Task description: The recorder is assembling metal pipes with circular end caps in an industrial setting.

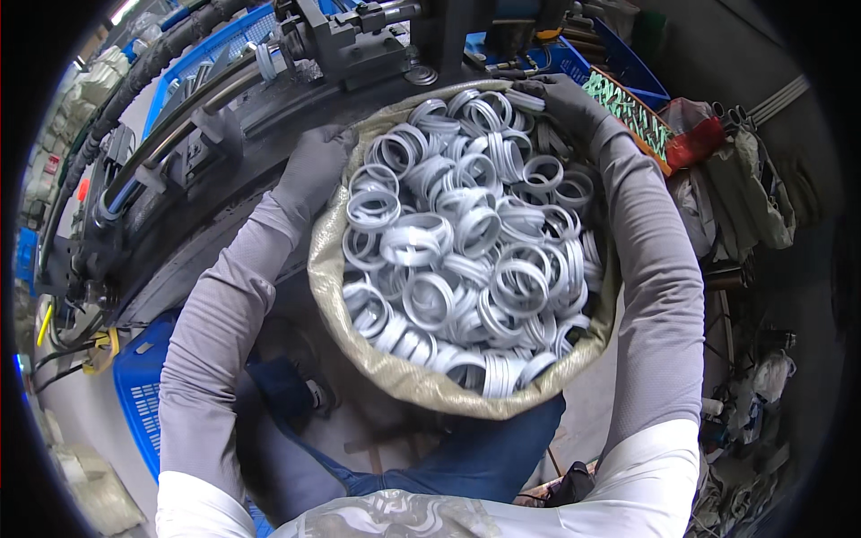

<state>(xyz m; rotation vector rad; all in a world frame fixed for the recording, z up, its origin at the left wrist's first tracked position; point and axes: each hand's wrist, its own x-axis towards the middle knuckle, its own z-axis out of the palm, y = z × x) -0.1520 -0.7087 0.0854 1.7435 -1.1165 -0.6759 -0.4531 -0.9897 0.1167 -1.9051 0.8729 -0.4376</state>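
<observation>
A woven, pale olive sack (336, 314) full of grooved, silvery-grey rings (429, 300) stands between my arms, its mouth rolled outward. My left hand (314, 166), in a grey glove, grips the sack's rim at the far left. At the far right of the same rim, my right hand (567, 103), gloved too, holds the edge; its fingers are partly hidden by shadow and the sack. The rings lie in a loose heap at many angles, some nested in short stacks.
Beyond the sack runs a dark machine bench (242, 148) with a long metal bar. A blue crate (139, 386) sits at the lower left. At the far right are a tray of small green-white parts (628, 117), a red bag (695, 134) and hanging cloths (762, 193).
</observation>
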